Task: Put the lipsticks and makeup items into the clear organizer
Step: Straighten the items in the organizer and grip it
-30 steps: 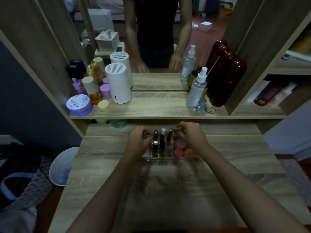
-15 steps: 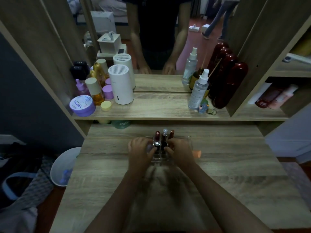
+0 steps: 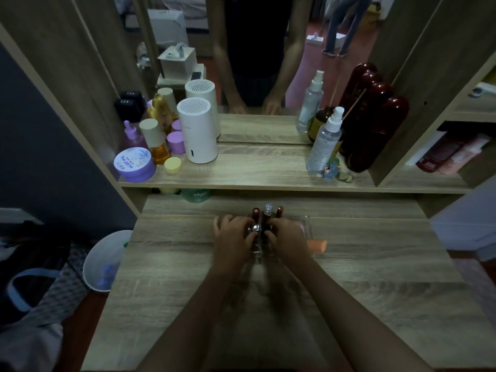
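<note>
The left hand [image 3: 233, 238] and the right hand [image 3: 288, 237] were both curled over the clear organizer [image 3: 306, 224] on the wooden table [image 3: 375, 264], fingers bent around its near side; whether they actually gripped it could not be told. Three lipsticks [image 3: 267, 214] stood upright in it just beyond the fingers. An orange sponge [image 3: 318, 245] showed beside the right hand. A white speaker [image 3: 198, 130] stood on the shelf behind.
</note>
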`<state>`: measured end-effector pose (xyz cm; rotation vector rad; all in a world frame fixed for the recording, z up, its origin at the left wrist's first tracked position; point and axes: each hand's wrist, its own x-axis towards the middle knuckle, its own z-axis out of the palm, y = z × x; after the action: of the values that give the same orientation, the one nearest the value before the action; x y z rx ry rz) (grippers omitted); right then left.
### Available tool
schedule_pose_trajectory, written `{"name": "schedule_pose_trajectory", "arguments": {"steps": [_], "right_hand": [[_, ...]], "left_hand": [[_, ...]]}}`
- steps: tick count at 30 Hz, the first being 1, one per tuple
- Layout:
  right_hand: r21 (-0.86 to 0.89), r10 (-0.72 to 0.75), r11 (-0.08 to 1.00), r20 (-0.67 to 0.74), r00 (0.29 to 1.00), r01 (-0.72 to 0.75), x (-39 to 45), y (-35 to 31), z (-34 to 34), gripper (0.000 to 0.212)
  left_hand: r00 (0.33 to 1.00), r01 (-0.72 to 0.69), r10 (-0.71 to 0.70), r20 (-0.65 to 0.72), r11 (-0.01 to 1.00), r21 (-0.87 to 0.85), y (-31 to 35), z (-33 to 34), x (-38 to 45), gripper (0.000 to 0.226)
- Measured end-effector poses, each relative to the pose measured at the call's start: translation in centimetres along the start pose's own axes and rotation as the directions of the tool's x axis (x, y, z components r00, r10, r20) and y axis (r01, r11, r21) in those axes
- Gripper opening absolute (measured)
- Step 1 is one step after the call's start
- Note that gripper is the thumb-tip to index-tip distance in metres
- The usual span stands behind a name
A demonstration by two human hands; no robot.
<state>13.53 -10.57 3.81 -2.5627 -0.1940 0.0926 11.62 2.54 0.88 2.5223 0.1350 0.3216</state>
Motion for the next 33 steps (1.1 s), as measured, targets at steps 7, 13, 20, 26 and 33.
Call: {"name": "schedule_pose_trajectory", "arguments": {"steps": [7, 13, 20, 26, 33], "right_hand": [[0.022, -0.020, 1.000, 0.018, 1.000, 0.020, -0.2, -0.2, -0.5, 0.026], [0.049, -0.107, 0.993, -0.060, 0.992, 0.110, -1.9, -0.1, -3.6, 0.010], [0.075, 0.123, 0.991, -0.224, 0.967, -0.109, -1.8, 6.9, -7.9, 0.008], [0.399, 0.407, 0.818, 0.105, 0.908, -0.413, -2.3, 11.6, -4.5, 0.018], [0.599, 0.410, 0.633, 0.277, 0.869, -0.490, -2.1, 11.2, -2.8, 0.021]], "left_hand": [[0.999, 0.004, -0.006, 0.040, 0.999, 0.040, 0.1, -0.7, -0.1, 0.027], [0.999, 0.040, -0.042, -0.014, 0.989, -0.143, -1.7, -2.4, -0.5, 0.026], [0.949, 0.313, -0.307, 0.064, 0.915, -0.253, -6.5, -4.6, -1.5, 0.033], [0.860, 0.506, -0.429, 0.276, 0.780, -0.368, -7.0, -3.8, -2.3, 0.030], [0.861, 0.506, -0.416, 0.292, 0.758, -0.411, -6.0, -3.1, -2.4, 0.026]]}}
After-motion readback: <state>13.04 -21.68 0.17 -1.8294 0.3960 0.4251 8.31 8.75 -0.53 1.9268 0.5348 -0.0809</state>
